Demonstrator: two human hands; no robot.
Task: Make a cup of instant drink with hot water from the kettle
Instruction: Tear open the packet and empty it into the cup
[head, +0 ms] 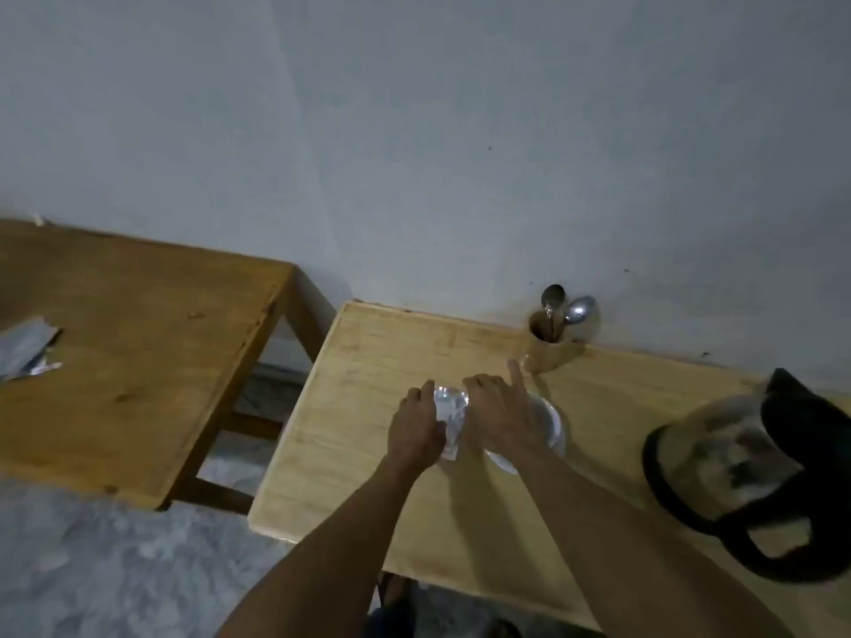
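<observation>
I see both forearms reaching in from the bottom edge over the pale wooden table [350, 481]. My left hand [416, 430] and right hand [499, 414] meet over a small silvery sachet [450, 414], which sits between them. The left fingers curl closed on its left edge, and the right thumb and bent fingers pinch its right edge, while the right index finger sticks out straight towards the wall. The sachet looks crinkled and shiny, with its lower end hanging below the thumbs. The picture is blurred, so I cannot tell whether it has been torn open.

Under the right hand lies a white cup [550, 428]. Only its right rim and part of the inside show, and the wrist hides the rest, so I cannot see whether anything is in it.

To the right stands a glass kettle [723, 458] with a black handle and base. It is smeared by blur and its lid area is hard to read.

Farther back, against the wall, a wooden holder [550, 349] keeps two metal spoons [568, 306] upright.

On the darker table [152, 361] to the left, some silvery wrappers [25, 349] are cut off by the frame edge.
</observation>
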